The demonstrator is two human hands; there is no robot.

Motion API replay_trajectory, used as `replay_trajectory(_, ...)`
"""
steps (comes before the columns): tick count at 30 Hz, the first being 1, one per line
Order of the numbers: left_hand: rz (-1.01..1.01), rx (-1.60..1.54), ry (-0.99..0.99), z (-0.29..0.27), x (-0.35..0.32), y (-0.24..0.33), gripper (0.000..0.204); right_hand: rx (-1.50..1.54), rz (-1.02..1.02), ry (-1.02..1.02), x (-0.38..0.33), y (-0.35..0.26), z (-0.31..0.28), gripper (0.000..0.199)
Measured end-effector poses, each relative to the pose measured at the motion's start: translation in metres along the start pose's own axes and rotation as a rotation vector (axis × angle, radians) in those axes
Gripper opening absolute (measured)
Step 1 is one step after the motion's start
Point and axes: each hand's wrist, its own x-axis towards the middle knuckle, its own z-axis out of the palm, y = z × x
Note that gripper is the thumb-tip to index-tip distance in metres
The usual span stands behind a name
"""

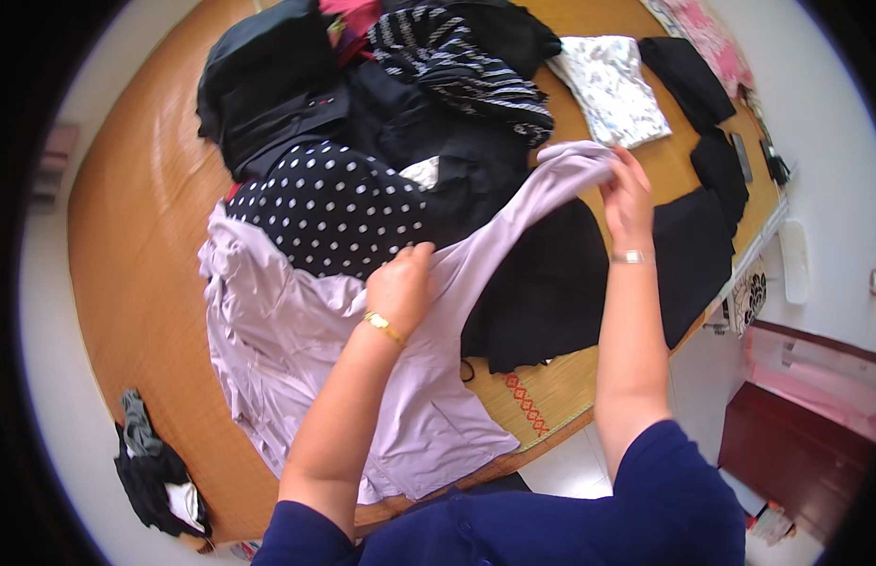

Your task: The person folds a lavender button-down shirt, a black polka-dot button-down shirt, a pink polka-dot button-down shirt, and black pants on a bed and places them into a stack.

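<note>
A pale lilac long-sleeved shirt [363, 415] lies spread and rumpled over the near part of the mat. My right hand [628, 193] grips the cuff end of one sleeve, pulled out taut to the upper right. My left hand [400, 286] is closed on the shirt near where that sleeve meets the body. Behind the shirt lies a black cloth with white polka dots [334, 203], partly covered by it. Under the stretched sleeve, black garments [542, 283] spread to the right.
Heaped dark clothes include a black bag-like item [268, 85] and a black-and-white striped garment [457, 71]. A folded white patterned garment [612, 90] lies far right. Dark clothes [160, 481] sit at the left edge. A dark red cabinet [787, 462] stands beyond the mat's right edge.
</note>
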Motion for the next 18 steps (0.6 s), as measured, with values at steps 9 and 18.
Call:
replay_trajectory(9, 0.17, 0.069, -0.101, 0.027, 0.04, 0.05, 0.021, 0.199, 0.228, 0.218, -0.095, 0.035, -0.124, 0.024)
replay_trajectory(18, 0.251, -0.224, 0.265, 0.003, 0.044, 0.068, 0.003, 0.876, -0.156, -0.075, -0.142, -0.029, -0.131, 0.047)
